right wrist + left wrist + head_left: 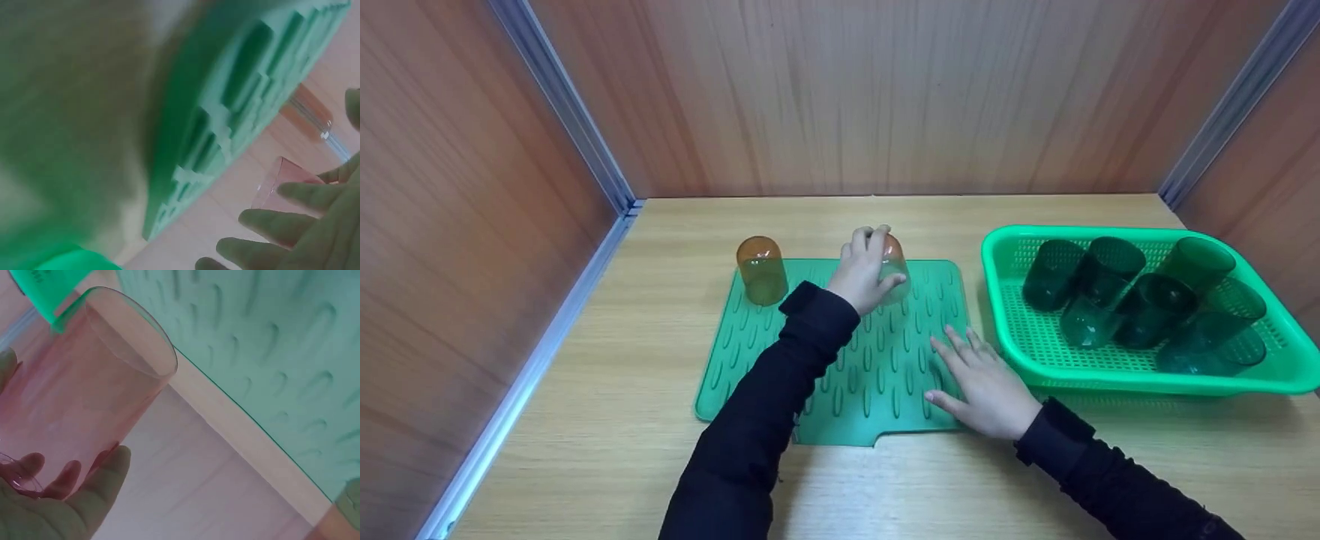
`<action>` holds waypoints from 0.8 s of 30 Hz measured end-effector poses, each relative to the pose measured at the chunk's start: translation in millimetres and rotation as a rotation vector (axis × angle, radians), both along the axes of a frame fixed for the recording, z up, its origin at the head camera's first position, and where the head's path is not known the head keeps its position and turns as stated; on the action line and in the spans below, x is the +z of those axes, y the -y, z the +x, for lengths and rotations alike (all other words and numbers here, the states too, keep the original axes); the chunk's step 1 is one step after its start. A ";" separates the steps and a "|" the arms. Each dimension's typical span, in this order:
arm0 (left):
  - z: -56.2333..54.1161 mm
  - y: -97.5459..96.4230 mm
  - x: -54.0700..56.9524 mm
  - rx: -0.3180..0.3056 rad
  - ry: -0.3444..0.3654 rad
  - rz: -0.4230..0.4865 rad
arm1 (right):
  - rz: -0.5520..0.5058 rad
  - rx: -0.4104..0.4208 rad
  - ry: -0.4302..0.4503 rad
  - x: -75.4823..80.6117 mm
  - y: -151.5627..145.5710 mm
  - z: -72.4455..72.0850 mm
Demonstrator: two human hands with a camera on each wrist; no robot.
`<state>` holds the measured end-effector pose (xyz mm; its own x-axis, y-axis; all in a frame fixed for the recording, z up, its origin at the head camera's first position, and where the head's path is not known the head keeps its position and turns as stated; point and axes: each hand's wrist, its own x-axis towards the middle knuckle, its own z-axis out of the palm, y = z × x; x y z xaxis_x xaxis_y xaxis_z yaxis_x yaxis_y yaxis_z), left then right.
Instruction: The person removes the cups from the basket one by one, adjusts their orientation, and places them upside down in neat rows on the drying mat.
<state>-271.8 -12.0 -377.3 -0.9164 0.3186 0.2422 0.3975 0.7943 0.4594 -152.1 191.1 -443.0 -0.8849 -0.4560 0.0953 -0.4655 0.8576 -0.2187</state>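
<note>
My left hand (pixel 864 271) grips a clear orange-tinted plastic tumbler (pixel 894 262) by its rounded base, upside down, over the back of a green ribbed drying mat (pixel 855 375). In the left wrist view the tumbler (pixel 107 360) looks pink, its open rim angled toward the mat, with fingers and thumb curled round the base end. My right hand (pixel 986 386) is spread with fingers apart over the mat's right edge, holding nothing. A second orange tumbler (pixel 762 271) stands upside down at the mat's back left corner.
A bright green perforated basket (pixel 997 300) sits right of the mat, with several dark tumblers (pixel 1155 311) in it. Wood-grain panels (pixel 885 97) enclose the table at the back and sides, with metal strips (pixel 585 120) at the corners.
</note>
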 end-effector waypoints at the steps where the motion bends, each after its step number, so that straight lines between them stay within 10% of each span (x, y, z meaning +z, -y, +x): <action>1: -3.0 1.8 -2.0 0.011 0.001 0.002 | 0.019 0.003 0.023 -2.1 -0.5 1.6; 9: -19.9 17.9 -20.6 0.085 -0.017 -0.009 | 0.128 0.049 0.206 -11.1 -2.0 12.7; 24: -36.5 25.3 -36.6 0.181 0.030 -0.020 | 0.148 0.075 0.283 -11.8 -1.9 10.1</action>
<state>-308.4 -37.3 -413.9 -0.9659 0.1522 0.2092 0.2336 0.8609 0.4520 -142.0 193.0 -454.9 -0.8302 -0.5114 -0.2217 -0.4672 0.8554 -0.2236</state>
